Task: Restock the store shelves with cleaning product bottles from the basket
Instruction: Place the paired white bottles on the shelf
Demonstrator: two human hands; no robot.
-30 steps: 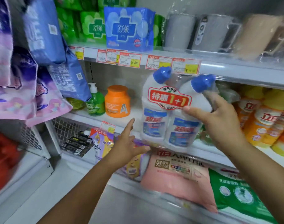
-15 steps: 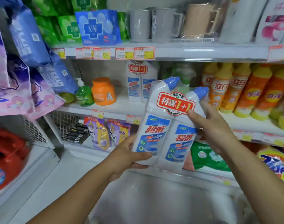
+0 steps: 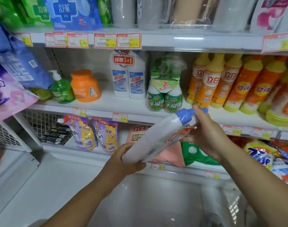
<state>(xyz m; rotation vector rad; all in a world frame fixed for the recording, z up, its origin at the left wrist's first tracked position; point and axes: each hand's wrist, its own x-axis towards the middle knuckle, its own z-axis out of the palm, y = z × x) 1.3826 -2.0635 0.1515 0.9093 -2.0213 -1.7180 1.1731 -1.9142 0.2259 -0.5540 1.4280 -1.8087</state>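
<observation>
I hold a twin pack of white cleaner bottles with blue caps (image 3: 163,136) tilted, caps up to the right, in front of the shelves. My left hand (image 3: 125,161) grips its base from below. My right hand (image 3: 207,135) grips the neck end by the caps and the red 1+1 label. An identical twin pack (image 3: 128,74) stands upright on the middle shelf (image 3: 107,104), behind and above the held one. The basket is not in view.
On the middle shelf stand a green pump bottle (image 3: 61,89), an orange jar (image 3: 85,86), a green spray-bottle pack (image 3: 165,90) and several orange dish-soap bottles (image 3: 230,82). Refill pouches (image 3: 94,133) and detergent bags (image 3: 197,154) fill the lower shelf. Hanging packs (image 3: 17,74) crowd the left.
The twin pack has come down and away from the shelf and tipped from upright to a slant. My left hand went from open in the air to gripping its base.
</observation>
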